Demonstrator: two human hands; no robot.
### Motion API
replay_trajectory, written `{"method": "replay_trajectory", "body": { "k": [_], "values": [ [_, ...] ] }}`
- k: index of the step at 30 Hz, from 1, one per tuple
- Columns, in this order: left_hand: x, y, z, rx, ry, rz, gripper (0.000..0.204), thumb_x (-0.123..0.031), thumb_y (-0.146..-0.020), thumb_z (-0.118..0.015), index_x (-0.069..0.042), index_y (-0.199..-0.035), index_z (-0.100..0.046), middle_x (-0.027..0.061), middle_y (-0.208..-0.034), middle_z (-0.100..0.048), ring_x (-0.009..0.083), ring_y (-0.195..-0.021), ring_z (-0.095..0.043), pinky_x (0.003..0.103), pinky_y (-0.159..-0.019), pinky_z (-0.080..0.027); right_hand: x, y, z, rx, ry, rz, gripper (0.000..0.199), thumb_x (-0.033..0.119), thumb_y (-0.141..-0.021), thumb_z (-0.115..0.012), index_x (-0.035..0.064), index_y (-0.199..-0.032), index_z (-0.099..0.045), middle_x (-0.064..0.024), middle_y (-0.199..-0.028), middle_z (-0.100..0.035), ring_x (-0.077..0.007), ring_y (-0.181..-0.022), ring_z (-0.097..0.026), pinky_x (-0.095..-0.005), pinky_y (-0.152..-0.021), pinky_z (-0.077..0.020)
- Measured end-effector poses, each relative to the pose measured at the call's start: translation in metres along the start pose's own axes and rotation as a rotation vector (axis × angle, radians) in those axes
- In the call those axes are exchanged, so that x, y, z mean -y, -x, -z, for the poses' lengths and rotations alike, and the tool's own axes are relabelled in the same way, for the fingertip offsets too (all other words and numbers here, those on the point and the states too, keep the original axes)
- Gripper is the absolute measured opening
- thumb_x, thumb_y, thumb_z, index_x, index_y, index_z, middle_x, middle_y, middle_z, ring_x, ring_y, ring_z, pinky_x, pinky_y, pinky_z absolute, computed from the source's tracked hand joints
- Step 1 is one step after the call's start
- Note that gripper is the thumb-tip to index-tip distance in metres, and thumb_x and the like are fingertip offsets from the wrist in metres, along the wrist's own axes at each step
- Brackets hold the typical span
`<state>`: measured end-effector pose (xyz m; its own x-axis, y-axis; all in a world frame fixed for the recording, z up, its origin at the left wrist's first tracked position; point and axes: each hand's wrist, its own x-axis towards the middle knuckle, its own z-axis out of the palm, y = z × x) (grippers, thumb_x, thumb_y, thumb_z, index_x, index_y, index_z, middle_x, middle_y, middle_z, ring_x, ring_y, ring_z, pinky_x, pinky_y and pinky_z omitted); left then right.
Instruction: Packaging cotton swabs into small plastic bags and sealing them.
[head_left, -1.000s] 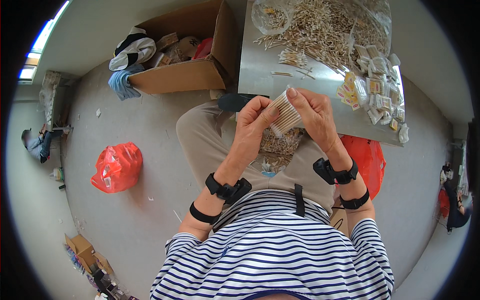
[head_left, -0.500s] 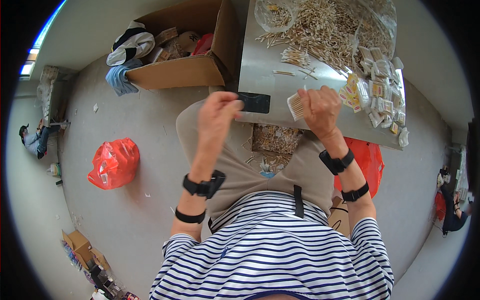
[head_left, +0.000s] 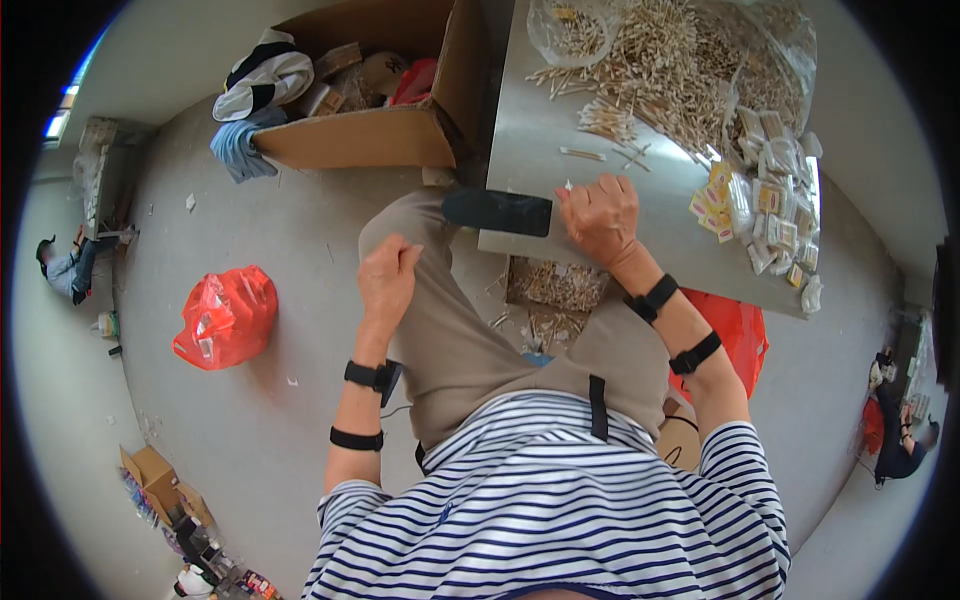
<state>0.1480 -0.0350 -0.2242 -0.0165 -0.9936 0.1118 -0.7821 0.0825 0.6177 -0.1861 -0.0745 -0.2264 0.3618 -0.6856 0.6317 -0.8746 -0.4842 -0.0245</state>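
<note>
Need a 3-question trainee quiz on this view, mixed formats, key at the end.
1. True or false: the left hand is apart from the metal table.
2. Multiple choice: what colour is the plastic bag on the floor at the picture's left?
A) blue
B) red
C) green
3. Short answer: which of the person's hands is nearer the heap of loose cotton swabs?

Key:
1. True.
2. B.
3. The right hand.
</note>
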Motion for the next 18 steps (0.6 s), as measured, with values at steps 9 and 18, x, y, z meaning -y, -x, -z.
{"method": "replay_trajectory", "body": {
  "k": [9, 18],
  "values": [
    [-0.001, 0.0, 0.009, 0.091, 0.072, 0.149, 0.025, -0.018, -0.092, -0.073, -0.002, -0.083, -0.057, 0.0135, -0.068, -0.055, 0.0257, -0.062, -0.05, 0.037, -0.061, -0.044, -0.002, 0.002, 0.005, -0.037, 0.004, -0.048, 0.031, 0.02, -0.08, -0.077, 0.0121, -0.062, -0.053, -0.0051, -0.059, -0.053, -0.0255, -0.065, -0.052, -0.0406, -0.062, -0.0405],
    [0.0, -0.007, 0.007, 0.122, 0.026, 0.126, 0.024, -0.018, -0.091, -0.073, 0.0, -0.085, -0.059, 0.0119, -0.067, -0.054, 0.0213, -0.062, -0.05, 0.035, -0.061, -0.043, -0.011, 0.006, 0.002, -0.103, 0.028, -0.134, 0.032, 0.021, -0.084, -0.076, 0.0115, -0.063, -0.054, -0.0057, -0.058, -0.052, -0.0271, -0.061, -0.054, -0.0437, -0.059, -0.042]
  ]
}}
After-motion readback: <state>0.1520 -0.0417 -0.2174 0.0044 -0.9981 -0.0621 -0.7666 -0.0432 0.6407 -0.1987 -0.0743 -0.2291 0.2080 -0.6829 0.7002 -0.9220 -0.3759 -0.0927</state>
